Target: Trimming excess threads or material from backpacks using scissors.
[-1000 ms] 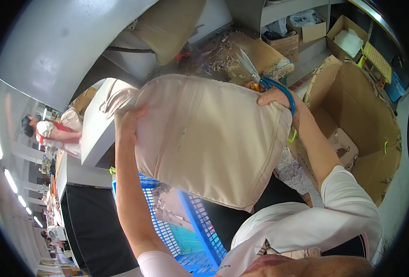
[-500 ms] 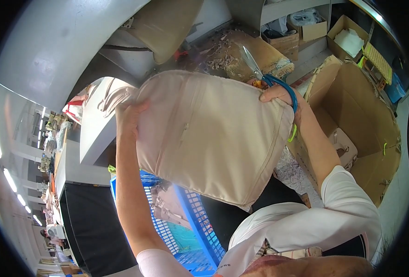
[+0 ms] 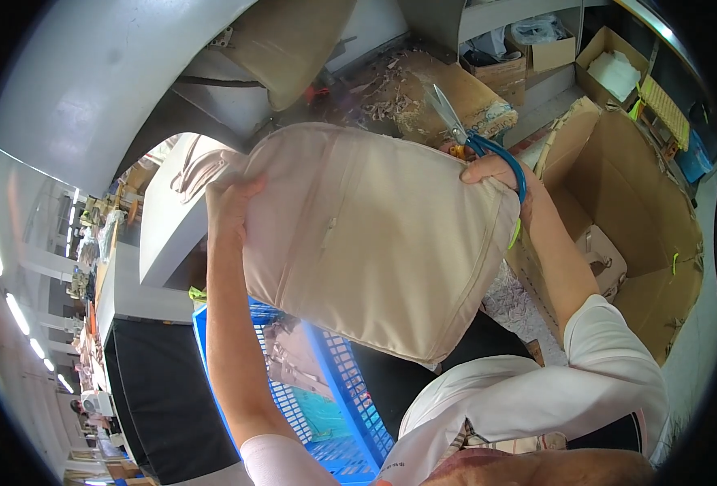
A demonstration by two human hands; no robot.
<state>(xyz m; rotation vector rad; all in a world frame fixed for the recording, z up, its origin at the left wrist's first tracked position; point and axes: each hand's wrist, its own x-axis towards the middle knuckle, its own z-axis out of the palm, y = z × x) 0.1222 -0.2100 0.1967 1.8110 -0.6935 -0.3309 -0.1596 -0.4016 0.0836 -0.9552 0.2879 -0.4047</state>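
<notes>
A flat beige fabric bag with rounded corners and seamed edges is stretched between my hands. A seamed band crosses it towards the left, with a small pale spot on it. My left hand grips its left edge, fingers hidden behind the cloth. On the far right corner my right hand is closed, thumb on top. Scissors with blue handles hang on that same hand, their blades parted and pointing away past the bag's far edge. A yellow-green strip shows beside the right corner.
To the right stands a big open carton with a beige bag inside. A blue plastic basket holding beige pieces is below my left arm. Folded beige cloth lies on the white table. Scraps litter a worn board ahead.
The bag, both hands and the scissors have shifted slightly to the right. The scissors' tips sit a little nearer to me. My grip on the bag is unchanged.
</notes>
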